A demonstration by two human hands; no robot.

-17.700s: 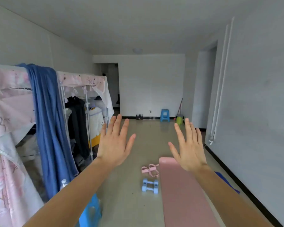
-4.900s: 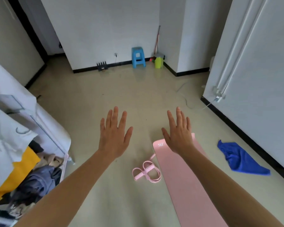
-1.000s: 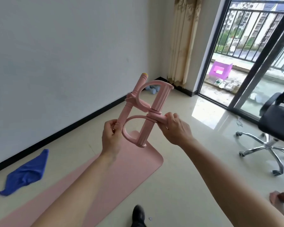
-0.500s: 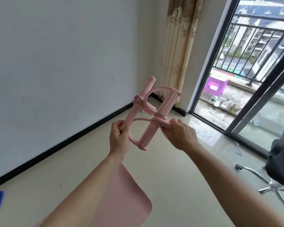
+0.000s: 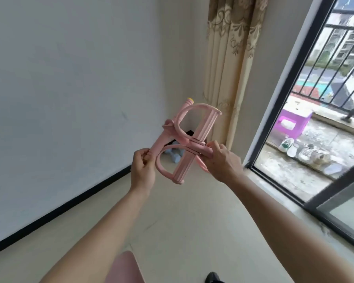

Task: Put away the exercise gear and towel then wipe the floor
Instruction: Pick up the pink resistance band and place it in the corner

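One head-worn view looks forward and down, close above the floor.

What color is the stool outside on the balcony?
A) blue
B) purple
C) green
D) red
B: the stool out on the balcony, past the open sliding door and behind the row of shoes, is bright purple.

Pink pedal puller held up, tilted; pale blue dumbbells, seemingly, on the floor behind.
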